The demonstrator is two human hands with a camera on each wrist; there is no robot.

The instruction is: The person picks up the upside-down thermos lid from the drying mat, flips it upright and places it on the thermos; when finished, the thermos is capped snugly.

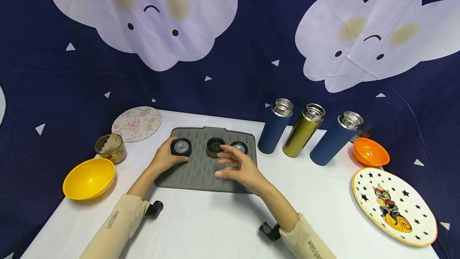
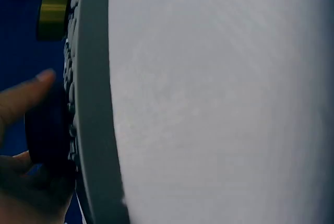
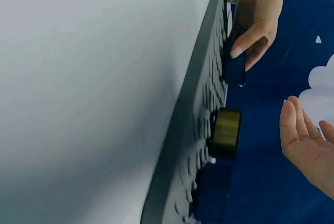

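Note:
My left hand [image 1: 166, 156] holds a dark blue bottle lid [image 1: 181, 147] between thumb and fingers, at the left of the grey ribbed mat [image 1: 201, 179]. In the left wrist view that lid [image 2: 48, 125] sits right at the mat's surface. A gold-sided lid [image 1: 214, 147] lies upside down in the middle of the mat. To its right is another dark blue lid [image 1: 239, 147], partly hidden behind the fingers of my right hand [image 1: 240, 169]. That hand hovers over the mat with fingers spread and nothing in them; the right wrist view shows it apart from the gold lid [image 3: 227, 133].
Lidless blue [image 1: 274, 129], gold [image 1: 303, 131] and second blue [image 1: 334, 139] bottles stand right of the mat. Farther right are an orange bowl [image 1: 371, 152] and a patterned plate [image 1: 395, 207]. A yellow bowl [image 1: 89, 179], amber glass [image 1: 111, 148] and round patterned mat [image 1: 137, 124] lie left.

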